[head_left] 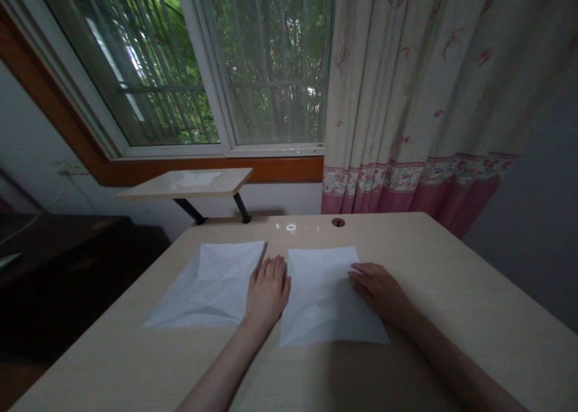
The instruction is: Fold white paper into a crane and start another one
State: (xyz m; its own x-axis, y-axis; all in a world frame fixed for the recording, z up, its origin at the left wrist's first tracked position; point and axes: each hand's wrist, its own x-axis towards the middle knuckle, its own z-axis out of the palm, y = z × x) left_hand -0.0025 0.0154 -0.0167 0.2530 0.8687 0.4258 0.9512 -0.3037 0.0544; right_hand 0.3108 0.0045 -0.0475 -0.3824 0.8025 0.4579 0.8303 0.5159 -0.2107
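Note:
Two creased white sheets of paper lie side by side on the desk. My left hand (268,288) rests palm down between them, over the right edge of the left sheet (212,285) and beside the left edge of the right sheet (318,303). Its fingers lie flat and point away from me. At the right sheet's upper right edge is my right hand (377,285), its fingers stretched out and a little apart, the fingertips over the paper. Neither hand is closed around anything. Whether the right fingertips press on the sheet is hard to see.
The pale wooden desk (451,279) has a round cable hole (338,222) near its back edge. A small raised shelf (149,187) at the back left bears another white paper (196,179). A floral curtain (406,99) hangs behind, next to a barred window (275,68).

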